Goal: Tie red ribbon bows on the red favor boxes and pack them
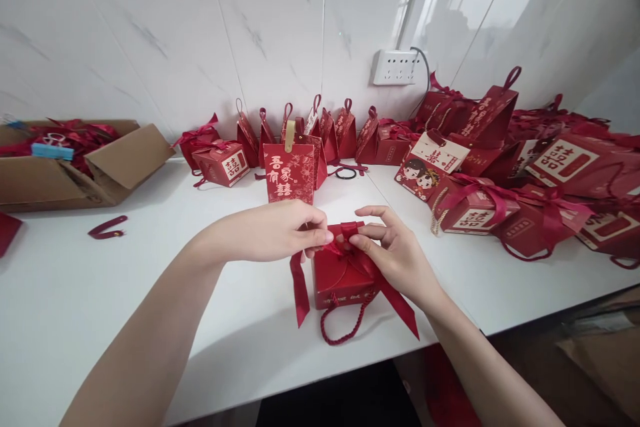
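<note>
A small red gift box (345, 278) with gold lettering sits on the white table in front of me. Across its top runs a red satin ribbon (400, 307), knotted or looped in the middle, its ends hanging down on both sides. My left hand (295, 230) pinches the ribbon at the box's upper left. On the other side, my right hand (393, 247) has thumb and finger closed on the ribbon near the knot, other fingers raised. A twisted red cord handle (345, 340) lies against the table at the box's near side.
Red gift boxes (477, 210) are piled at the right, and several stand along the tiled wall. Directly behind my hands is an upright red box (289, 173). An open cardboard carton (125, 160) holds ribbons at left. A loose strap (107, 228) lies nearby.
</note>
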Available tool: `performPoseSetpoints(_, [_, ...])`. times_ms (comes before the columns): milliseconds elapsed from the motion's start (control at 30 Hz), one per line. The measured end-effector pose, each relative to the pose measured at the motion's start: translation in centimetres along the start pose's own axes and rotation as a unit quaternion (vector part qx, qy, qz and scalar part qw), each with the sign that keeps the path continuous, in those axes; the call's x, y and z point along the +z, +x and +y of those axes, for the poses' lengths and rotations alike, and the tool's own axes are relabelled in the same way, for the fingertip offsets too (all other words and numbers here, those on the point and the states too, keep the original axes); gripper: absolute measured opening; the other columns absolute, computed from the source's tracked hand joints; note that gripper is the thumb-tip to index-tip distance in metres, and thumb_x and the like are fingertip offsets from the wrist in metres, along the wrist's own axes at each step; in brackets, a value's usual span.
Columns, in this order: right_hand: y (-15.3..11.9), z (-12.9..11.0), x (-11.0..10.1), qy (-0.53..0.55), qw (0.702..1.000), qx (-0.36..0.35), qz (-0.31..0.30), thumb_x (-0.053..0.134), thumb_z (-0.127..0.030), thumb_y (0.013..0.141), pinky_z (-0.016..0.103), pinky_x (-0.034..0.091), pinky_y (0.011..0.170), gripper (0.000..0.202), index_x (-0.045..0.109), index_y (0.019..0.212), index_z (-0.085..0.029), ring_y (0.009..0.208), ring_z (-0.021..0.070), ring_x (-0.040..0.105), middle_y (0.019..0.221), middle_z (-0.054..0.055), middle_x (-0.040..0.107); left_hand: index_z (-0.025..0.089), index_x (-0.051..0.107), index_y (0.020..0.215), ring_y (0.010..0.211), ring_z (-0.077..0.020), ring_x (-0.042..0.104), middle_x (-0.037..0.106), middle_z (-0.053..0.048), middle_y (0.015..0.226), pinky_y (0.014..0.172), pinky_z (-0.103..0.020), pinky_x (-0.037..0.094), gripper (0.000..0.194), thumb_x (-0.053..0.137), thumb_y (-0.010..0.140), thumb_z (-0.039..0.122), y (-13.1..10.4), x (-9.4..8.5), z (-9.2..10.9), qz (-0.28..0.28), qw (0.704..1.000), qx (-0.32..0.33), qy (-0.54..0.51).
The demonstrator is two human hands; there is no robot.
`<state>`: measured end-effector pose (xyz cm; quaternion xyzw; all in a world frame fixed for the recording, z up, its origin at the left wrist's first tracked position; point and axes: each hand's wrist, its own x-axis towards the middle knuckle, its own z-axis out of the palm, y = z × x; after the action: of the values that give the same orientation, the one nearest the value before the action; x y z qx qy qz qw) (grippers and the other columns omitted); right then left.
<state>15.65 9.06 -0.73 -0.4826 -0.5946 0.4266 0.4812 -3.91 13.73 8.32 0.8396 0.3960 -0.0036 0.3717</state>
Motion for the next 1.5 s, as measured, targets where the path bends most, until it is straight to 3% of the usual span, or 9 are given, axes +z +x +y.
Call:
performPoseSetpoints(133, [0.2,-0.4,-1.3,0.045,0.997,0.003,-0.058,0.058,-0.041,0.083,0.032,0.051,0.073,0.023,0.056,0.091,-0.02,0.079,0.0198,0.067,0.078,0.005,0.07,0.02,0.052,0.066,0.048,-0.0108,0.046,0.057,0.001,0.06,0.043,-0.024,0.028,0.037,0.044,0.085,0.05,-0.1,0.3,-0.2,0.009,0.999,-0.033,0.001])
performPoseSetpoints(267, [0.0,-0.5,-3.3,0.058,0.998,-0.014,-0.01,0.052,-0.049,0.086,0.031,0.05,0.068,0.03,0.059,0.09,-0.02,0.062,0.016,0.061,0.061,0.0,0.06,0.021,0.06,0.071,0.049,-0.0109,0.044,0.055,0.001,0.063,0.044,-0.025,0.026,0.033,0.049,0.083,0.05,-0.2,0.3,-0.6,0.033,0.999,-0.024,0.008])
performPoseSetpoints(400, [-1.0,-0.9,-4.6,-0.096,0.995,0.023,0.006,0.04,-0.058,0.088,0.031,0.046,0.062,0.045,0.062,0.084,-0.019,0.045,0.0116,0.043,0.046,-0.005,0.041,0.021,0.062,0.071,0.049,-0.011,0.044,0.058,0.001,0.065,0.044,-0.025,0.025,0.031,0.054,0.08,0.049,0.0,0.5,-1.0,0.035,0.999,-0.031,0.008])
performPoseSetpoints(533, [-1.7,-0.9,-4.6,-0.235,0.969,0.051,-0.062,0.054,-0.052,0.083,0.029,0.042,0.062,0.031,0.062,0.084,-0.022,0.063,0.0158,0.052,0.068,0.001,0.059,0.021,0.059,0.067,0.048,-0.0116,0.048,0.059,0.001,0.064,0.043,-0.024,0.026,0.032,0.051,0.082,0.048,0.1,0.7,-1.4,0.003,0.999,-0.039,0.001])
performPoseSetpoints(767, [-1.5,0.2,-4.6,-0.088,0.975,0.113,-0.167,0.055,-0.054,0.08,0.025,0.038,0.055,0.038,0.05,0.063,-0.02,0.059,0.0129,0.045,0.062,-0.001,0.049,0.019,0.052,0.056,0.041,-0.0099,0.037,0.05,0.001,0.055,0.041,-0.026,0.02,0.033,0.056,0.078,0.044,-0.1,0.3,-1.8,-0.008,0.999,-0.048,0.021])
performPoseSetpoints(900, [-1.4,-1.1,-4.3,-0.082,0.987,0.079,-0.116,0.055,-0.052,0.081,0.026,0.039,0.056,0.038,0.052,0.061,-0.02,0.061,0.0138,0.046,0.064,0.001,0.05,0.02,0.053,0.06,0.042,-0.0104,0.038,0.05,0.001,0.056,0.041,-0.026,0.021,0.031,0.052,0.081,0.043,-0.1,0.1,-1.6,-0.013,0.998,-0.049,0.039])
performPoseSetpoints(1133, [-0.9,-2.7,-2.5,-0.066,0.993,-0.031,-0.091,0.058,-0.037,0.083,0.032,0.047,0.075,0.024,0.065,0.067,-0.021,0.089,0.0211,0.06,0.108,0.006,0.064,0.021,0.06,0.069,0.047,-0.0112,0.043,0.056,0.001,0.062,0.044,-0.026,0.025,0.028,0.049,0.083,0.043,0.0,0.3,-1.1,0.007,0.999,-0.036,0.04])
performPoseSetpoints(1367, [-0.1,-1.4,0.2,-0.072,0.997,-0.032,-0.027,0.06,-0.035,0.082,0.029,0.049,0.07,0.017,0.068,0.078,-0.02,0.077,0.0191,0.064,0.083,0.004,0.071,0.025,0.058,0.093,0.05,-0.0116,0.045,0.057,0.003,0.065,0.045,-0.024,0.029,0.019,0.045,0.086,0.037,0.3,0.9,-1.1,0.025,0.999,-0.011,-0.019])
performPoseSetpoints(1500, [-0.3,-0.6,0.9,-0.095,0.993,-0.068,0.002,0.056,-0.029,0.085,0.03,0.049,0.074,0.014,0.068,0.086,-0.021,0.083,0.0187,0.063,0.09,0.004,0.069,0.023,0.059,0.081,0.048,-0.011,0.044,0.056,0.002,0.064,0.045,-0.025,0.028,0.018,0.043,0.085,0.031,-0.2,0.9,-0.8,0.048,0.999,-0.011,0.009])
